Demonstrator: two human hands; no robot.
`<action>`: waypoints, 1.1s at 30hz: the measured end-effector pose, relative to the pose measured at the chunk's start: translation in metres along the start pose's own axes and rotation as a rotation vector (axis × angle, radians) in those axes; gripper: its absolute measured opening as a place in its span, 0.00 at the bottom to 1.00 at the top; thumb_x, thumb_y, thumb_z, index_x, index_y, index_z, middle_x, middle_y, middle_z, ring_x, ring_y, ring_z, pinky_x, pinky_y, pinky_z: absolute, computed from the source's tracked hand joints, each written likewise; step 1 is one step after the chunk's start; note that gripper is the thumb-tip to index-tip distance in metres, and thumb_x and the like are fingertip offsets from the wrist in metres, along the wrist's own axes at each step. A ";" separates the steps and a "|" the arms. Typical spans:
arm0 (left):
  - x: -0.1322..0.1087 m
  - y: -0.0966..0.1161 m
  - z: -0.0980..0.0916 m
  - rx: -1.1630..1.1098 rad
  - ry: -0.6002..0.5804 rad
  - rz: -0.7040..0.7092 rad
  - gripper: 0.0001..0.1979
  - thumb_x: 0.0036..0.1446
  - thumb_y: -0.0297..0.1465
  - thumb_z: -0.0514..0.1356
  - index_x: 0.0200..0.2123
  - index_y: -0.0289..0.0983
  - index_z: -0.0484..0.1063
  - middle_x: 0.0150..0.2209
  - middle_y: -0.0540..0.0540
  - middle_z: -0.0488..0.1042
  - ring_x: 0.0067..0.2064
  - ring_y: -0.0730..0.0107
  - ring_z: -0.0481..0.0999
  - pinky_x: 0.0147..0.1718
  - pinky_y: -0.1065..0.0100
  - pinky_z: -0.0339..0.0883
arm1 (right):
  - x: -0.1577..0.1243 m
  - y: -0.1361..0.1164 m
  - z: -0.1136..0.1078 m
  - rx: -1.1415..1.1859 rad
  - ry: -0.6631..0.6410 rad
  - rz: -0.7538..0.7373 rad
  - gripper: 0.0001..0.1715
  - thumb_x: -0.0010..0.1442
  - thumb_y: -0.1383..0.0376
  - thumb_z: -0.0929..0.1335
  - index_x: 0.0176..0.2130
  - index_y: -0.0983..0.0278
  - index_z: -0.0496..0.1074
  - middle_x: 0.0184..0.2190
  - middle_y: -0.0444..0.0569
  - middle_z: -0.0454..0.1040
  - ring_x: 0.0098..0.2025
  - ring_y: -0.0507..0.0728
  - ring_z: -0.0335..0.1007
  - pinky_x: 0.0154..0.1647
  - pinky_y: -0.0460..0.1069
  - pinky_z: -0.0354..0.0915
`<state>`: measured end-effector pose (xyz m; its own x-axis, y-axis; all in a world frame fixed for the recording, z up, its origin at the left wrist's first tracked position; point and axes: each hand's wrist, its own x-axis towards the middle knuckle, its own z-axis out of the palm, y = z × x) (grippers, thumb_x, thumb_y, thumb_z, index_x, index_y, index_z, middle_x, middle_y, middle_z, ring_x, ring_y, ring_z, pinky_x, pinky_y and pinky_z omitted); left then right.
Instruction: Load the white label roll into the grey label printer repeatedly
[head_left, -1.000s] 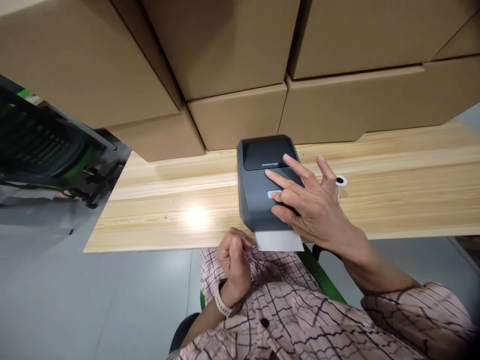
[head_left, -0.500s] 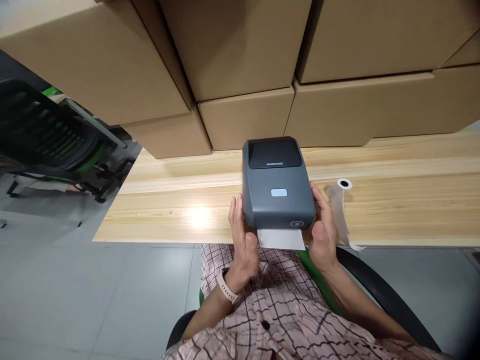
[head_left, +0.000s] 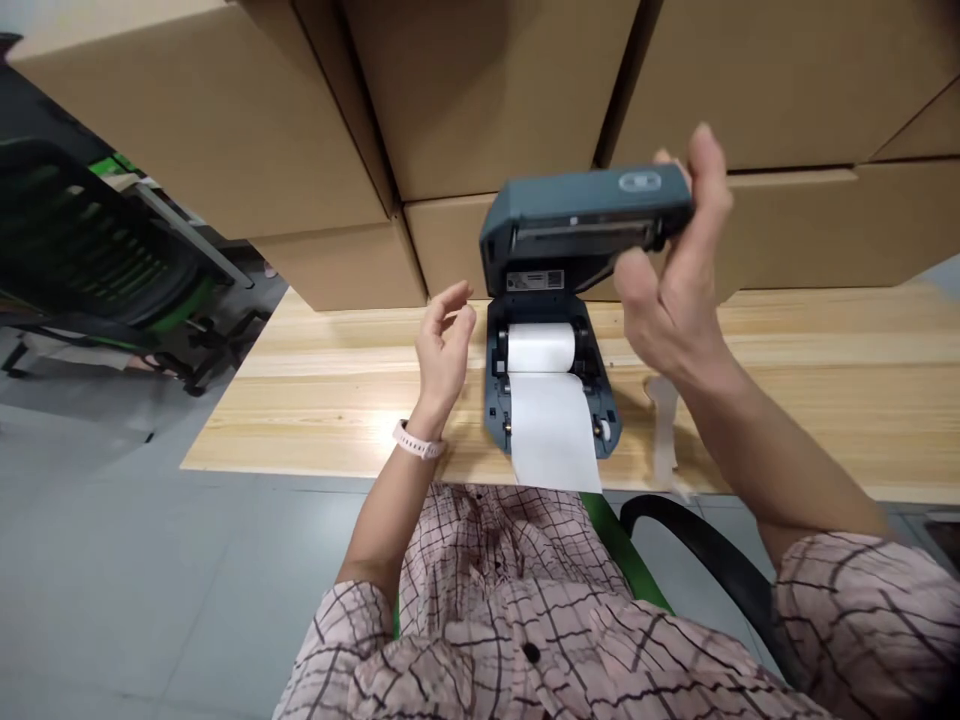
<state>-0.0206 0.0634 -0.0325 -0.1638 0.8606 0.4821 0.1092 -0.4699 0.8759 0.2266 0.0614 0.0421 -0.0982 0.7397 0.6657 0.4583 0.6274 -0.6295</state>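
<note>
A dark blue-grey label printer (head_left: 495,415) sits on the wooden table with its lid (head_left: 577,190) swung up. Inside lies a white paper roll (head_left: 541,348), and its loose strip (head_left: 555,430) runs out over the front edge. My right hand (head_left: 675,270) grips the lid's right corner, thumb below and fingers above. Left of the printer, my left hand (head_left: 444,345) hovers with loosely curled fingers apart, holding nothing. A pink watch band (head_left: 418,440) is on that wrist.
Large cardboard boxes (head_left: 480,100) stand stacked along the back of the wooden table (head_left: 300,400). Right of the printer lies a narrow strip of paper (head_left: 664,430), partly behind my right arm. A black and green office chair (head_left: 97,240) stands at the far left.
The printer's lid has gone from closed to raised, lifted by my right hand, which moved up. My left hand has come off the printer's side and shifted up and left. The paper roll now shows.
</note>
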 end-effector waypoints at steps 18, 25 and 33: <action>-0.008 -0.006 -0.005 0.357 -0.503 -0.378 0.44 0.57 0.38 0.63 0.76 0.37 0.56 0.42 0.42 0.79 0.42 0.55 0.75 0.45 0.56 0.69 | 0.027 0.018 0.030 -0.482 -0.727 -0.265 0.41 0.70 0.46 0.65 0.74 0.58 0.60 0.62 0.58 0.79 0.59 0.74 0.77 0.56 0.66 0.71; -0.004 0.010 -0.002 0.410 -0.559 -0.397 0.43 0.56 0.32 0.57 0.75 0.33 0.57 0.23 0.55 0.64 0.27 0.66 0.64 0.30 0.66 0.55 | 0.032 0.034 0.044 -0.546 -1.164 -0.072 0.63 0.61 0.44 0.72 0.80 0.62 0.44 0.59 0.65 0.79 0.55 0.76 0.80 0.52 0.65 0.72; -0.004 0.011 -0.002 0.424 -0.567 -0.384 0.40 0.56 0.33 0.56 0.74 0.37 0.60 0.23 0.55 0.65 0.27 0.64 0.64 0.32 0.66 0.57 | 0.050 0.018 -0.013 -0.031 -1.018 -0.153 0.64 0.54 0.50 0.77 0.78 0.57 0.51 0.67 0.54 0.72 0.61 0.69 0.75 0.60 0.62 0.74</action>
<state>-0.0205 0.0544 -0.0252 0.2445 0.9691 -0.0330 0.5281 -0.1046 0.8427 0.2408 0.1066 0.0695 -0.8527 0.5171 0.0736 0.3994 0.7363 -0.5463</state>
